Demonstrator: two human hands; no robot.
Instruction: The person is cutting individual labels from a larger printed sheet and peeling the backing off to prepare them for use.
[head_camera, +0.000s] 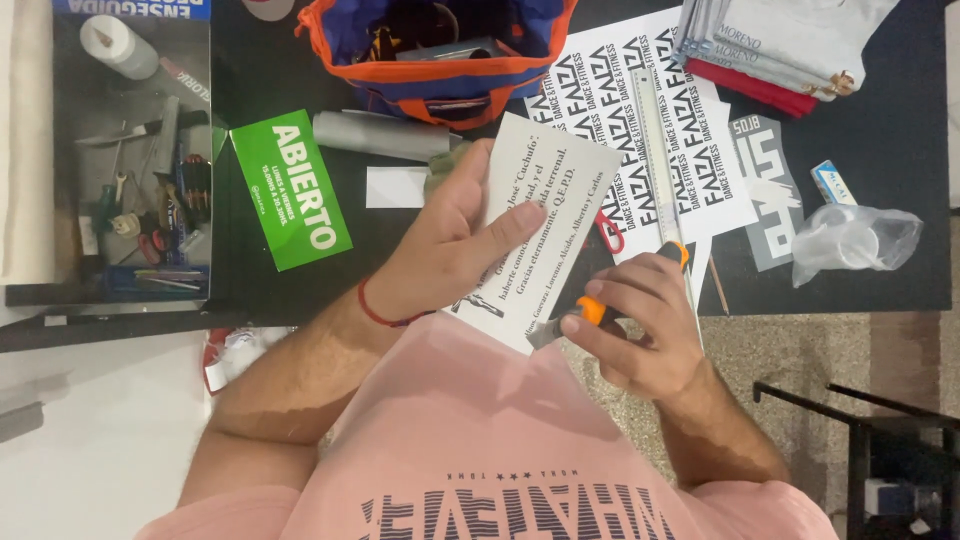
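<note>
- Left of my hands lies the green sign (292, 189), loose on the dark table (880, 150); I think a careless elbow could sweep it off.
- My left hand (445, 245) pinches the white card (535, 225) by its edge, thumb on its face. That grip looks light, so the card might slip or buckle.
- My right hand (640, 335) is closed around the orange knife (590, 315), its tip at the card's lower corner, near my left fingers. A skid could tear the print or cut me.
- Just beyond my right hand the ruler (660, 150) rests across printed sheets (690, 120); it could get nudged.
</note>
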